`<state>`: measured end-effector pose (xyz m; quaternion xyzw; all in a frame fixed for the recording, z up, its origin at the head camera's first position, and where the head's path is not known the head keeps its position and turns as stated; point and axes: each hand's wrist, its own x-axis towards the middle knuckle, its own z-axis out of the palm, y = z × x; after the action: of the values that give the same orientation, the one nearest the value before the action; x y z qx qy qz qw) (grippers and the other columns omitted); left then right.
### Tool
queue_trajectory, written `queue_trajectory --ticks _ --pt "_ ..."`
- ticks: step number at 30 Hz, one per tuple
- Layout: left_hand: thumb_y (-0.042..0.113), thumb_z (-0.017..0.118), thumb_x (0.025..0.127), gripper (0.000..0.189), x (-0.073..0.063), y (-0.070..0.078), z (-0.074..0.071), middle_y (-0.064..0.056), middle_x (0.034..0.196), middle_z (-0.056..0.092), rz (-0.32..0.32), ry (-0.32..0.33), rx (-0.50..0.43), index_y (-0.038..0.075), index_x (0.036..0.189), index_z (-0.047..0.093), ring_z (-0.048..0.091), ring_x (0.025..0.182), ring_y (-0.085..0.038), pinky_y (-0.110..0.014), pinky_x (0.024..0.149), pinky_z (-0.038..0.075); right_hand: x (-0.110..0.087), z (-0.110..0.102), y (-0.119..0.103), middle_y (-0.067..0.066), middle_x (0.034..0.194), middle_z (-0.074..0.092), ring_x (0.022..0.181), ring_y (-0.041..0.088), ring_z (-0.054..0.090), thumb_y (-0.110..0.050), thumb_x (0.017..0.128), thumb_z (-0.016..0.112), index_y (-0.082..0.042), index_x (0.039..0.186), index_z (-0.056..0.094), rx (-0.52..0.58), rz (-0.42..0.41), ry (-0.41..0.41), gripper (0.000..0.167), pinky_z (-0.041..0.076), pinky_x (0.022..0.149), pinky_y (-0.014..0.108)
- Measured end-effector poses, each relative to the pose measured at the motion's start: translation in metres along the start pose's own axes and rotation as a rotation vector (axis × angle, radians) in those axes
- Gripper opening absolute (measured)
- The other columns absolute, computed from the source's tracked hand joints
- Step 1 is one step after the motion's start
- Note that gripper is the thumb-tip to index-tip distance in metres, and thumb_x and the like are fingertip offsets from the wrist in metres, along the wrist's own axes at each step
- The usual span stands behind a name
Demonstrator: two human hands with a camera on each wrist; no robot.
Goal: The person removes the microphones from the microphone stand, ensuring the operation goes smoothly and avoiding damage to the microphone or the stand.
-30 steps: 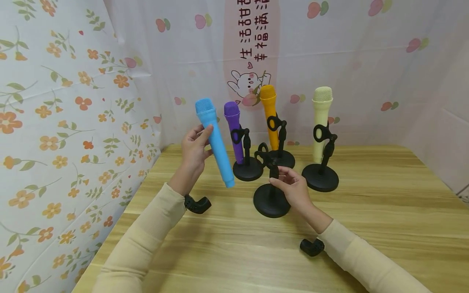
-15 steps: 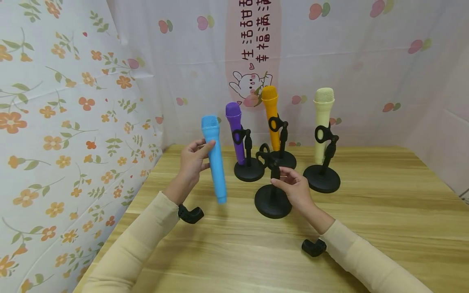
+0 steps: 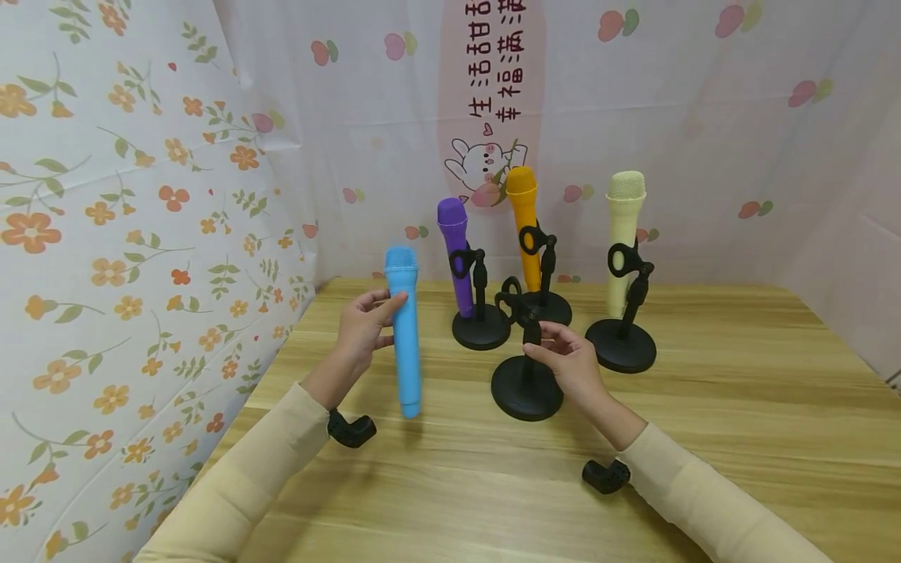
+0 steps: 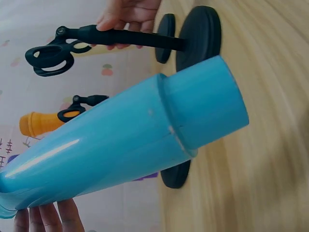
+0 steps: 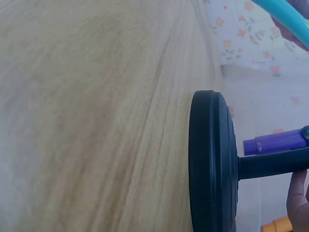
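My left hand (image 3: 362, 328) holds a light blue toy microphone (image 3: 406, 352) nearly upright, its head up and its narrow end down. In the left wrist view the blue microphone (image 4: 111, 130) fills the middle, with several fingertips (image 4: 50, 217) along its side. My right hand (image 3: 568, 361) pinches the post of a black microphone stand (image 3: 526, 389) between thumb and fingers. That stand's ring clip, at the top, has no microphone in it. In the right wrist view the stand's round base (image 5: 212, 159) appears on the table.
Behind stand a purple microphone (image 3: 454, 227), an orange microphone (image 3: 523, 203) and a pale yellow microphone (image 3: 623, 211), each in a black stand. The wooden table (image 3: 739, 438) meets a patterned cloth (image 3: 338, 117) at the back and left.
My left hand has lowered the blue microphone and moved slightly left. The microphone has turned from a slant to nearly upright. My right hand stays on the stand's post.
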<state>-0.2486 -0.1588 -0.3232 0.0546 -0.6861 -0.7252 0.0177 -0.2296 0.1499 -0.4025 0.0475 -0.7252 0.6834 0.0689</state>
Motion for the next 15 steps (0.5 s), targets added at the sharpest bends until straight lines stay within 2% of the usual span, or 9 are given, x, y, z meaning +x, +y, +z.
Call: queue_trajectory --ticks 11,15 --pt "0.034 0.078 0.083 0.043 -0.005 -0.010 -0.018 -0.002 0.099 0.063 -0.071 0.030 0.048 0.007 0.113 0.065 0.060 0.077 -0.015 -0.032 0.063 0.057 0.001 -0.001 -0.002 -0.008 0.096 0.066 0.090 0.013 0.062 -0.019 0.083 0.079 -0.004 0.120 0.064 0.015 -0.011 -0.009 0.042 0.051 0.083 0.021" --pt "0.034 0.077 0.085 0.045 -0.007 -0.014 -0.024 -0.003 0.099 0.063 -0.089 0.026 0.080 0.005 0.116 0.064 0.059 0.078 -0.016 -0.032 0.064 0.057 0.001 -0.001 -0.003 -0.008 0.095 0.066 0.090 0.013 0.062 -0.019 0.083 0.079 -0.004 0.120 0.063 0.006 -0.010 -0.012 0.043 0.051 0.083 0.021"
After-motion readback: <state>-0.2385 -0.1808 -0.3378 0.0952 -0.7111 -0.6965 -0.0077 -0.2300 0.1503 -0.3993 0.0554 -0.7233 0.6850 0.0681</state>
